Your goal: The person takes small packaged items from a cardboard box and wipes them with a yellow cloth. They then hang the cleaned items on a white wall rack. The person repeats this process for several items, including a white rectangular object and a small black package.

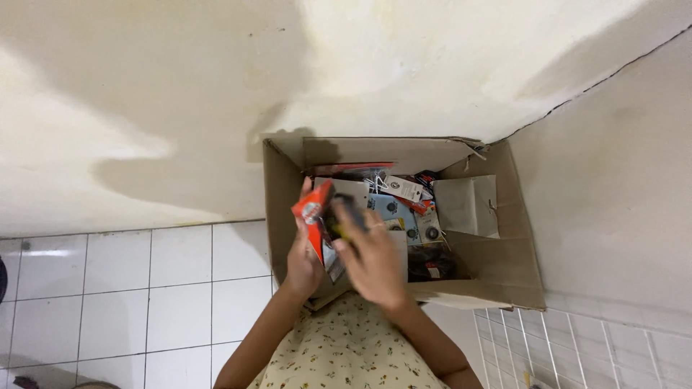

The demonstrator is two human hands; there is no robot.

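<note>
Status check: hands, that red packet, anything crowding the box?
Left hand grips red packet. Right hand on the dark item against it, grip unclear. Both over open cardboard box, packed with carded goods.

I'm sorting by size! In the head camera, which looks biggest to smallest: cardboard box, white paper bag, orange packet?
1. cardboard box
2. white paper bag
3. orange packet, held in the left hand; it sits nearer the camera, so its rank is unsure.
</note>
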